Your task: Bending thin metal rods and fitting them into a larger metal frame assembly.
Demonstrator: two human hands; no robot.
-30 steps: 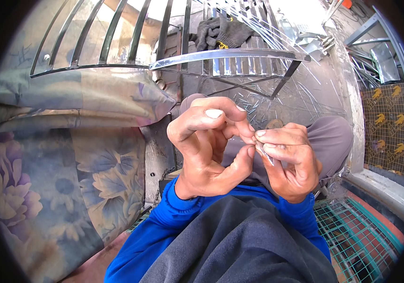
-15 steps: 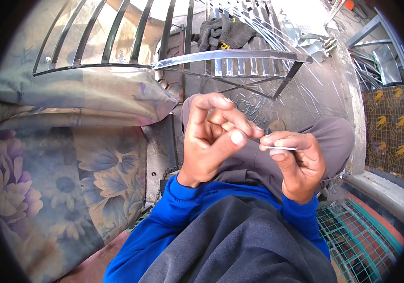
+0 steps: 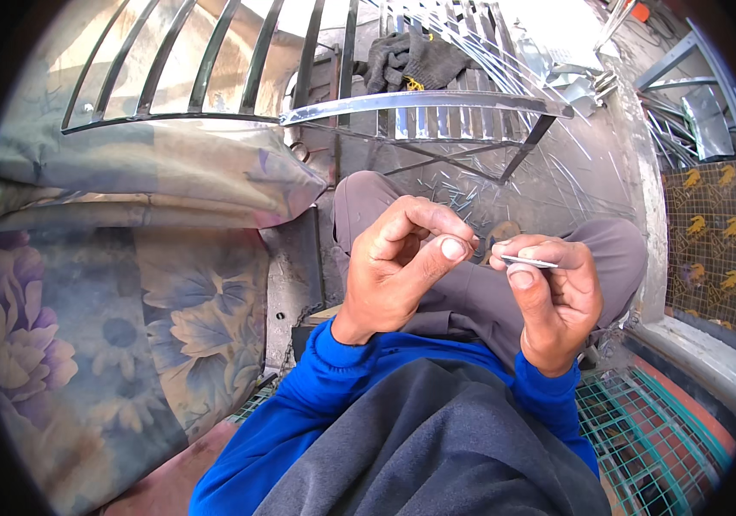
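Note:
Between the thumb and fingers of my right hand [image 3: 561,301] is a small, thin, flat, pale strip [image 3: 533,261], held nearly level. Its exact kind does not show. My left hand [image 3: 402,271] is raised just left of it, the thumb tip pressed toward the index fingertip in a pinch. Whatever may sit in that pinch is too small to make out. A short gap separates the two hands. Both are above my lap, over the grey-brown trousers [image 3: 463,301].
Ahead stands a dark metal slatted frame [image 3: 424,101], with a dark grey cloth [image 3: 415,60] and long thin rods [image 3: 493,52] on it. Short metal pieces [image 3: 463,191] litter the floor. Floral fabric [image 3: 127,335] covers the left side; green wire mesh [image 3: 643,430] lies at lower right.
My left fingers have come down from a spread, raised pose into a pinch. The right hand has moved slightly right with the strip, and the gap between the hands has widened.

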